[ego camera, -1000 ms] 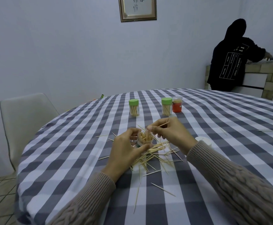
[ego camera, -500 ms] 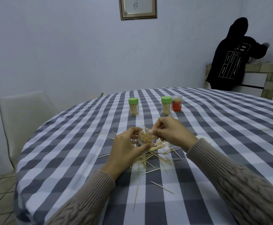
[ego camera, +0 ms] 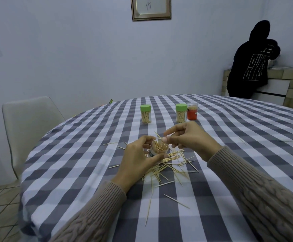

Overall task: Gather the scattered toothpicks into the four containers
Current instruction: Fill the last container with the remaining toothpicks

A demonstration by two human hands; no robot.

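Note:
My left hand [ego camera: 138, 159] grips a small clear open container [ego camera: 158, 148] that is tilted toward me and packed with toothpicks. My right hand [ego camera: 189, 137] hovers just right of its mouth, thumb and forefinger pinching a toothpick [ego camera: 158, 135] at the rim. A heap of loose toothpicks [ego camera: 170, 165] lies on the checked tablecloth [ego camera: 83, 154] under and in front of both hands. Farther back stand two green-lidded containers [ego camera: 145, 114] [ego camera: 181, 113] holding toothpicks and an open orange container [ego camera: 192, 111].
Single toothpicks lie scattered toward me [ego camera: 176, 201] and far right [ego camera: 287, 141]. A white chair [ego camera: 28, 123] stands at the table's left. A person in a black hoodie [ego camera: 252, 62] leans on a tiled counter at the back right.
My right hand has brought its toothpick down from above to the container's mouth. The left hand keeps the same hold on the container.

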